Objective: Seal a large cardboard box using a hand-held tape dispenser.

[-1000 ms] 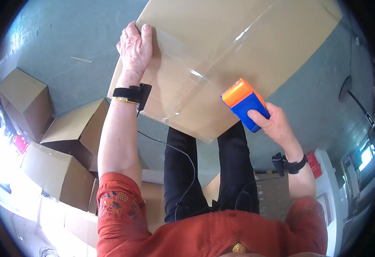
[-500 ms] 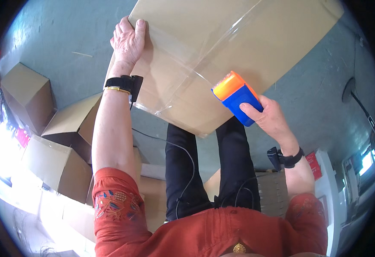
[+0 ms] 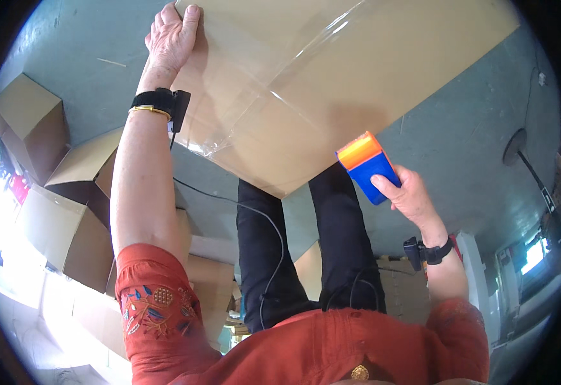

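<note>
Just beyond the person's dark trousers [image 3: 339,237], the right hand [image 3: 415,196] is wrapped around a blue and orange tape dispenser [image 3: 369,170], its thumb laid over the blue body. From that grip the dispenser's long axis slants away and leftward, and its orange head overlaps the near right edge of a large cardboard box [image 3: 408,64]; whether the two touch cannot be told. The box lies ahead and to the left of the right hand, the closer of the two to its near corner. Across its broad face a shiny strip of clear tape [image 3: 325,34] runs from the near left edge away to the right. Farther off, the left hand [image 3: 170,42] clasps the box's left edge, thumb on the broad face. Away to the left, smaller cardboard boxes [image 3: 27,102] stand on the grey floor [image 3: 453,147].
</note>
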The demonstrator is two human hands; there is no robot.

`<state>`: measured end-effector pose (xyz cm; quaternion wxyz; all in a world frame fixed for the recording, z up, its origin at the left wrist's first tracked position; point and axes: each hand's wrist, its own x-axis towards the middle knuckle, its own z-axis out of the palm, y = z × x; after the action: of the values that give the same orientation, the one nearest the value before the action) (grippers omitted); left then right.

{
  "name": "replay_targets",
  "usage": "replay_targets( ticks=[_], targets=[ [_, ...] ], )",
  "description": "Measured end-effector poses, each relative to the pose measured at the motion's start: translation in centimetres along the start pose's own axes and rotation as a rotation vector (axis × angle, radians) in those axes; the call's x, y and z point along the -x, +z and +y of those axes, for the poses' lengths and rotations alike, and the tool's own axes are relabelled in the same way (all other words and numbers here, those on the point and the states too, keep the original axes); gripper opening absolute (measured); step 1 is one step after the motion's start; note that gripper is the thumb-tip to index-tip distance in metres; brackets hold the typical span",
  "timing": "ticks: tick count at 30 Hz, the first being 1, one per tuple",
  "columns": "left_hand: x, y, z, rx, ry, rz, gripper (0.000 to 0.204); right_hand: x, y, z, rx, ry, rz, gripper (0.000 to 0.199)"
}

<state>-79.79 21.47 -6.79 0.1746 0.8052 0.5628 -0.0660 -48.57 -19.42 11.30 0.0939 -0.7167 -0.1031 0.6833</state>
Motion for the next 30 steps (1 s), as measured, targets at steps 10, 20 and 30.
replay_targets(
  ticks=[10, 20, 30],
  targets=[
    [-0.6, 0.1, -0.2, 0.020, 0.014, 0.032, 0.087, 1.7, -1.9, 4.1, -0.042, 0.013, 0.017, 0.054],
    [-1.1, -0.6, 0.8, 0.027, 0.014, 0.040, 0.088, 0.8, -2.1, 4.6, -0.058, -0.016, 0.007, 0.055],
    [-0.5, -1.0, 1.3, 0.022, 0.031, 0.073, 0.088, -0.2, -1.8, 5.6, -0.020, -0.031, 0.038, 0.061]
  ],
)
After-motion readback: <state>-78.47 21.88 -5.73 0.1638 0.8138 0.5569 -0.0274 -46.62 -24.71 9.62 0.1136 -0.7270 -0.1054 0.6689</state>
